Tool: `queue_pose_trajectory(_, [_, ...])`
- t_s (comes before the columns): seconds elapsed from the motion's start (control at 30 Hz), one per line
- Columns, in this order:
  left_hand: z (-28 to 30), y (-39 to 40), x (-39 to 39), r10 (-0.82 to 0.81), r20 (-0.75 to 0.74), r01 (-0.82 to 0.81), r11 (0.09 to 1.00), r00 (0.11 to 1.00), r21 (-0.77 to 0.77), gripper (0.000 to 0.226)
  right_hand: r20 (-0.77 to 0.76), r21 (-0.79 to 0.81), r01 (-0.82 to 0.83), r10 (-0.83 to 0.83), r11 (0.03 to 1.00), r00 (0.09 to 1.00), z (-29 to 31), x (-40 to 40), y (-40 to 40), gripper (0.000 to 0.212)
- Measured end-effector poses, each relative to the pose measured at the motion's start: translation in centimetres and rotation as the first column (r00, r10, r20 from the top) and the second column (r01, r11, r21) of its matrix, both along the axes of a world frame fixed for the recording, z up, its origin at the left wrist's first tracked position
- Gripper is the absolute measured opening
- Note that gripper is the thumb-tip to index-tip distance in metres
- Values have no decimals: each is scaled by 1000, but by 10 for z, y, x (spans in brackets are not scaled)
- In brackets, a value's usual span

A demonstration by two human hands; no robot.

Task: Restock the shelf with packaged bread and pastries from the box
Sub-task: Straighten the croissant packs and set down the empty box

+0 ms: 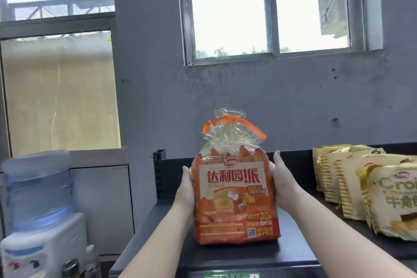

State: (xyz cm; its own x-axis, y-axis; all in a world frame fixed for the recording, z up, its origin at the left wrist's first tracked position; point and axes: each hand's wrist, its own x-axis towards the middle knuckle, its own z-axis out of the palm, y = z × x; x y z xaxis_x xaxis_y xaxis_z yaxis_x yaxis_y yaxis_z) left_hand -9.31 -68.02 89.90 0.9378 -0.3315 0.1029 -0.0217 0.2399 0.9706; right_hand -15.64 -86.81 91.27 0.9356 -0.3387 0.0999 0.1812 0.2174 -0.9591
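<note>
Two bare hands hold one orange bag of pastries [235, 189] upright on a dark shelf [295, 244], seen from a head-worn camera looking forward and slightly down. The left hand [186, 184] presses flat against the bag's left side, and the right hand [281, 178] presses against its right side. The fingers [277, 157] of the right hand are straight and point up along the bag's edge, not curled round it. The left hand's fingers also lie straight against the wrapper, though their tips are partly hidden behind the bag. The bag's base rests on the shelf near the front edge, about midway across the view. Its top is clear plastic, gathered and closed with an orange band, and its front carries large red Chinese lettering on a pale label.

On the same shelf, to the right and well apart from the orange bag, a row of pale yellow croissant packs [361, 178] stands upright, one behind another, running toward the back.

Behind the shelf is a grey wall [248, 97] with a bright window [266, 7]. At lower left, beside the shelf, stands a water dispenser [38, 228] with a blue bottle on top.
</note>
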Motion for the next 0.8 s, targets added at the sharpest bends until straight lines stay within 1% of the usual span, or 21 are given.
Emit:
queue_pose_trajectory(0.17, [-8, 2, 10, -64, -32, 64, 998, 997, 0, 69, -17, -20, -4, 4, 1000, 1000, -9, 10, -4, 68])
queue_pose_trajectory(0.43, [-11, 0, 17, -65, -26, 65, 998, 998, 4, 73, -14, -88, 14, -15, 996, 1000, -11, 14, -6, 65])
queue_pose_trajectory(0.5, [-7, -1, 11, -30, 24, 29, 999, 999, 35, 68, -3, -133, 35, -35, 990, 999, -7, 8, -1, 65])
queue_pose_trajectory(0.53, [-4, 1, 8, 2, 69, -6, 998, 998, 65, 62, 27, -161, 65, -62, 985, 998, -4, 5, 1, 63])
queue_pose_trajectory(0.6, [7, 8, 4, 107, 187, -126, 987, 976, 95, 51, 159, -213, 165, -133, 963, 978, 5, 4, 3, 50])
queue_pose_trajectory(0.63, [12, 13, 4, 165, 255, -196, 975, 953, 101, 47, 233, -250, 233, -175, 940, 956, 11, 3, 6, 43])
queue_pose_trajectory(0.67, [17, 18, 5, 211, 324, -260, 959, 922, 116, 46, 302, -300, 331, -240, 895, 923, 20, 1, 10, 41])
queue_pose_trajectory(0.7, [24, 24, 4, 249, 400, -326, 935, 882, 137, 46, 373, -346, 456, -326, 820, 869, 29, -1, 14, 42])
queue_pose_trajectory(0.73, [30, 32, 4, 272, 478, -386, 909, 835, 159, 45, 450, -357, 573, -402, 737, 797, 40, -5, 21, 42])
queue_pose_trajectory(0.77, [37, 40, 2, 282, 549, -437, 882, 787, 173, 43, 525, -333, 657, -446, 676, 725, 51, -8, 28, 41])
queue_pose_trajectory(0.8, [44, 49, -1, 282, 611, -477, 861, 739, 180, 40, 584, -303, 705, -459, 642, 669, 60, -11, 36, 40])
